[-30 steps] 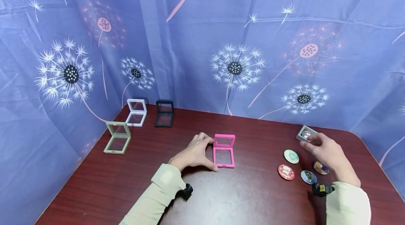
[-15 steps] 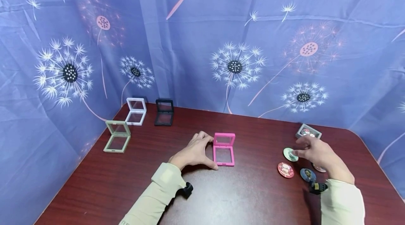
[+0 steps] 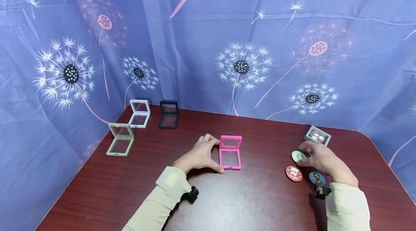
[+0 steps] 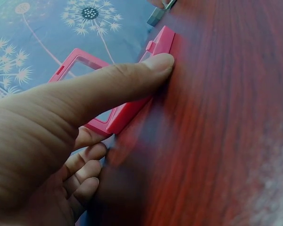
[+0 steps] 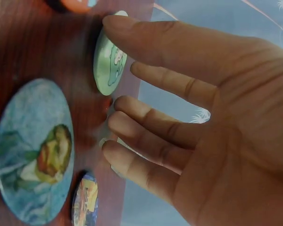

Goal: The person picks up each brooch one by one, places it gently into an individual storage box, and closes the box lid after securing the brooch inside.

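Observation:
A pink hinged display case (image 3: 229, 159) with clear windows stands with its lid raised mid-table. My left hand (image 3: 199, 154) holds it at its left side, thumb along the front edge and fingers toward the back; the left wrist view shows the thumb across the pink edge. My right hand (image 3: 325, 158) is over a round green badge (image 3: 297, 156) lying on the table, thumb overlapping its edge, fingers extended and spread in the right wrist view. Nearby lie a red badge (image 3: 294, 173) and a blue portrait badge (image 3: 316, 178). A dark multicoloured badge (image 5: 86, 200) is hidden under the right hand in the head view.
Behind the right hand sits a grey case (image 3: 317, 135) with a printed round piece inside. Raised-lid cases in green (image 3: 120, 147), white (image 3: 139, 120) and black (image 3: 168, 120) stand at the back left. A blue curtain (image 3: 195, 61) borders the table.
My right hand has drawn away from the grey case, moving left and nearer, and has come over the green badge. The left hand stays at the pink case.

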Demonstrator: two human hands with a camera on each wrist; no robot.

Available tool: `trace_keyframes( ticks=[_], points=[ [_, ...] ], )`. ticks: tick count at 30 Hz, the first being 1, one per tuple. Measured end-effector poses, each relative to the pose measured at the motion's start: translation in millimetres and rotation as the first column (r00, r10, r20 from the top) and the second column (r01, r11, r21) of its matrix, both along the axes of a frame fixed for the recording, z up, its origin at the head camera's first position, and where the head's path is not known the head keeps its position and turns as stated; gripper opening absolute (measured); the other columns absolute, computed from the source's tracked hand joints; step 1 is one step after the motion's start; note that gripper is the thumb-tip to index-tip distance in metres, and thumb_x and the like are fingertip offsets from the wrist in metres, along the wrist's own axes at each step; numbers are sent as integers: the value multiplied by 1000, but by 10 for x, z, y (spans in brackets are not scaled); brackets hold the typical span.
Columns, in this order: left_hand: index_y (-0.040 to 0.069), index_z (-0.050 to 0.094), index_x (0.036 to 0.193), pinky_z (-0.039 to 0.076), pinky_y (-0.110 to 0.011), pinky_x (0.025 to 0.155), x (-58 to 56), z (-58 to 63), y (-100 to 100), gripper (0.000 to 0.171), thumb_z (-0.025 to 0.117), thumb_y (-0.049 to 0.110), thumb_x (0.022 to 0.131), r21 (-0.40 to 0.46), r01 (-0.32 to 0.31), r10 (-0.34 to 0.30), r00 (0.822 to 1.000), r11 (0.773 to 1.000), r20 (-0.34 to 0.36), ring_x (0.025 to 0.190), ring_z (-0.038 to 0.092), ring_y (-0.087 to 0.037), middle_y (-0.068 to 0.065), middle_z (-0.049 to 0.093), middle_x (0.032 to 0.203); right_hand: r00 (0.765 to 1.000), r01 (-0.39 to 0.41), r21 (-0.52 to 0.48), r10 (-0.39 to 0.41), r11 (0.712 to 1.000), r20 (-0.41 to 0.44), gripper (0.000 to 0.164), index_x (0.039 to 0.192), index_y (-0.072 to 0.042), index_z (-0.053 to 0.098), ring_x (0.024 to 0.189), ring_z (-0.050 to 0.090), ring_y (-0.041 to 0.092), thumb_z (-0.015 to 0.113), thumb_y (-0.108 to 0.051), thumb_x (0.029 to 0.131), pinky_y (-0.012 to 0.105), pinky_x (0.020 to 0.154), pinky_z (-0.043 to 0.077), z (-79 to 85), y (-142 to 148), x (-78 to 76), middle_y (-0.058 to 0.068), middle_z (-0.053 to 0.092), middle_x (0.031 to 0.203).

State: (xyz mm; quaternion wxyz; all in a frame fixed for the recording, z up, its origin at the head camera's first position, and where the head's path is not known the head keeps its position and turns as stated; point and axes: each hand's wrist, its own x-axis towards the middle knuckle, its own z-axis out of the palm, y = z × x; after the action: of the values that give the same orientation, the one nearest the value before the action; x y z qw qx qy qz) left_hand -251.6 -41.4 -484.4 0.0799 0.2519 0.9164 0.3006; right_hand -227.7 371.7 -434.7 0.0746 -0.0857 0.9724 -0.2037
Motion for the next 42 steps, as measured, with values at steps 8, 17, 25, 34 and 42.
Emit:
trace_keyframes(
  ticks=[8, 17, 25, 34, 42],
  points=[
    [19, 57, 128, 43, -33, 87, -10, 10, -12, 91, 88, 59, 52, -1, -5, 5, 1000, 1000, -19, 107, 40, -15, 5, 45, 118, 1000, -15, 0, 15, 1000, -12, 49, 105, 2, 64, 84, 58, 32, 87, -18, 67, 47, 72, 48, 7, -37, -10, 20, 61, 94],
    [19, 57, 128, 42, -32, 87, -1, 22, -24, 91, 89, 57, 52, 9, 5, -5, 1000, 1000, -25, 105, 40, -15, 4, 46, 118, 1000, -6, 20, 7, 1000, -19, 45, 102, 1, 65, 79, 54, 27, 85, -19, 67, 42, 69, 46, 1, -59, -28, 15, 59, 90],
    [20, 57, 127, 42, -33, 87, -5, 16, -20, 88, 90, 54, 53, 12, 6, -6, 1000, 1000, -22, 105, 40, -15, 4, 46, 118, 1000, 4, 27, -4, 1000, -3, 41, 100, 5, 63, 82, 58, 30, 80, -20, 72, 48, 71, 49, -13, -56, -40, 20, 62, 92],
    [21, 58, 126, 41, -33, 88, 1, 9, -9, 86, 90, 53, 53, 16, 5, -5, 1000, 1000, -19, 105, 40, -14, 5, 46, 118, 1000, 23, 53, -23, 998, 9, 43, 100, 8, 62, 80, 59, 28, 78, -23, 75, 45, 70, 49, -8, -68, -34, 20, 63, 95],
    [21, 57, 127, 41, -32, 88, -1, -8, 0, 88, 89, 55, 52, 14, 8, -8, 1000, 1000, -22, 105, 40, -13, 5, 45, 118, 1000, 21, 45, -20, 999, -22, 39, 96, 7, 63, 80, 60, 28, 78, -21, 74, 45, 71, 49, -30, -97, -19, 19, 64, 91]
  ],
)
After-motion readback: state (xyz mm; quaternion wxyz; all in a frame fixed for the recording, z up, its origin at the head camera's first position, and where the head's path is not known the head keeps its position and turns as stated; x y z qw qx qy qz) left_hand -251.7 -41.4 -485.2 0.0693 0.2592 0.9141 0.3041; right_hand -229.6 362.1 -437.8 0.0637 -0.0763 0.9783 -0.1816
